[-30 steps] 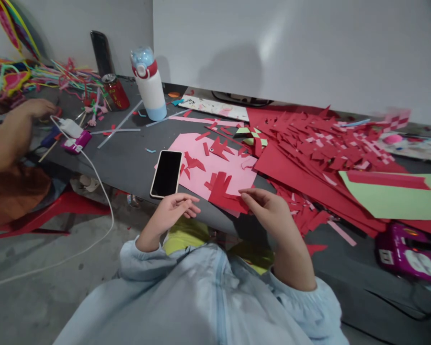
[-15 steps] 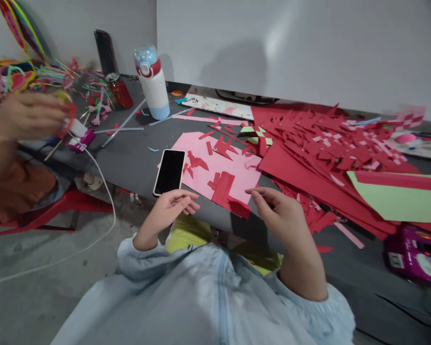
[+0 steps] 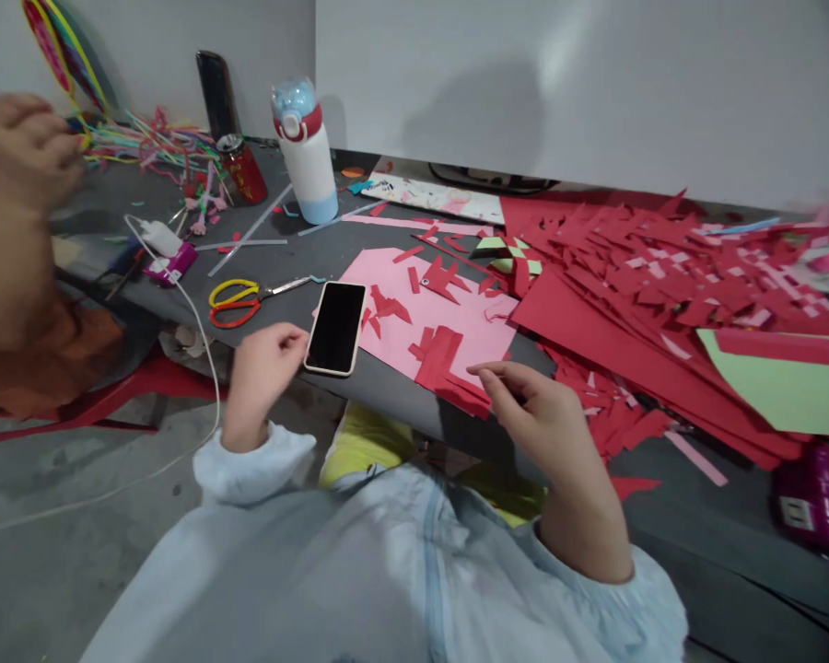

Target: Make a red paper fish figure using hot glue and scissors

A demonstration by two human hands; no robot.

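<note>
scissors (image 3: 263,292) crosswise, blades (image 3: 291,286) to the right

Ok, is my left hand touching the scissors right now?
Apart: the head view shows dark table between your left hand and the scissors, its fingers clear of both handles.

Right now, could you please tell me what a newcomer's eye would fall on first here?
Most likely the heap of red paper pieces on the right of the table. Next might come the pink sheet near the right hand, bearing red cut-outs, and the scissors left of the flat-lying phone.
</note>
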